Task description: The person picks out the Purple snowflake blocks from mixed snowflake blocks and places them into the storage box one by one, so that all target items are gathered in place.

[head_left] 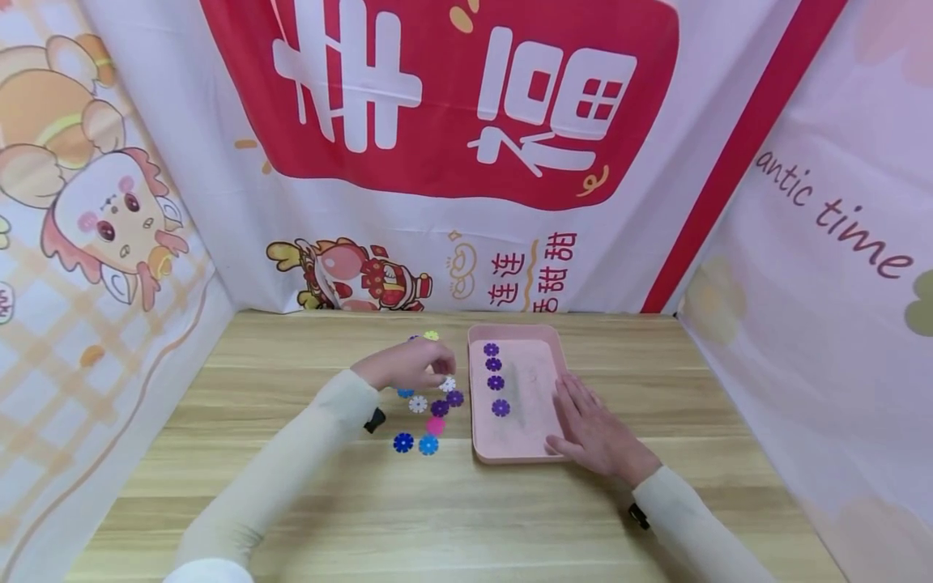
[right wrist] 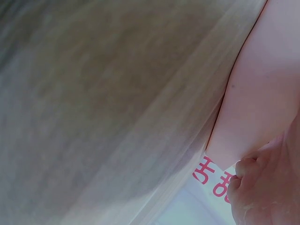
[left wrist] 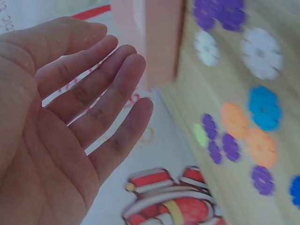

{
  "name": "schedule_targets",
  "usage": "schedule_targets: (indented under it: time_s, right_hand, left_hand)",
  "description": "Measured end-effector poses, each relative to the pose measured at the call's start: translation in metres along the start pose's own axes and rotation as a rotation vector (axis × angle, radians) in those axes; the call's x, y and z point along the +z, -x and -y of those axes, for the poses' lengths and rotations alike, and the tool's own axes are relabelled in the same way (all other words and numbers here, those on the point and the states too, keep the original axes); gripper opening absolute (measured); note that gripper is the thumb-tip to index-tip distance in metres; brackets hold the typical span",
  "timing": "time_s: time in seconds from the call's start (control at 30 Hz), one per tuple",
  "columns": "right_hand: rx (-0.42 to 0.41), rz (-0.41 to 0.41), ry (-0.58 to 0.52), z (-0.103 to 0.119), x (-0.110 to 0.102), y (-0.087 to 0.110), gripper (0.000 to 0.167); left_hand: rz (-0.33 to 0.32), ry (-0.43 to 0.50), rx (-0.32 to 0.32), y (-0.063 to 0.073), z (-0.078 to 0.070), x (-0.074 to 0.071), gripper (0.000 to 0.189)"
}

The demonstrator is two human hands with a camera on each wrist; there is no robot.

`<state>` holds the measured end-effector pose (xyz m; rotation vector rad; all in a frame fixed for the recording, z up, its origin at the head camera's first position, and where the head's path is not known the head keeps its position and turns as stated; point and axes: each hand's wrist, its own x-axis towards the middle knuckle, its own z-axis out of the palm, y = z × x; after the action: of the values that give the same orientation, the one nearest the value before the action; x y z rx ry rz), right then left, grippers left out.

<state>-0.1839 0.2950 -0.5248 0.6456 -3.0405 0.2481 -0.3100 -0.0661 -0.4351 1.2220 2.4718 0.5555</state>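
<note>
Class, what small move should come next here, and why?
Probably the left hand should pinch a loose purple disc beside the pink tray: that hand looks empty, the tray's four discs are purple too, and the right hand rests against its edge.

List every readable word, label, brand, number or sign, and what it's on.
"福", likely after "幸" (cut off): red panel of the white cloth backdrop.
"连连", "甜甜": red, sideways, lower on that backdrop; adjoining character cut off.
"antic time": pale pink-and-white cloth, right.
Orange-checked cartoon cloth, left edge: lettering cut off, too small to read.
None seen on the rectangular pink plastic tray.
</note>
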Motion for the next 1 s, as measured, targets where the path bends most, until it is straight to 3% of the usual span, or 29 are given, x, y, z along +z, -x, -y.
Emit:
schedule_targets:
  time_s: [0.2, 0.43, 0.63, 1.0]
  right_hand:
    - [-0.001, 0.007, 0.006, -0.001, 0.0, 0.0, 0.097]
    - [-0.008, 0.003, 0.001, 0.0, 0.0, 0.0, 0.097]
    - [-0.011, 0.0, 0.009, -0.002, 0.001, -0.001, 0.097]
    - [-0.021, -0.007, 0.017, -0.002, 0.001, -0.001, 0.096]
  left_hand:
    - [-0.002, 0.05, -0.081, 0.017, 0.021, 0.014, 0.017]
    - [-0.03, 0.13, -0.177, 0.024, 0.03, 0.034, 0.025]
    - [-0.05, 0.089, -0.184, 0.018, 0.034, 0.049, 0.032]
    - [-0.06, 0.007, -0.223, -0.002, 0.028, 0.064, 0.024]
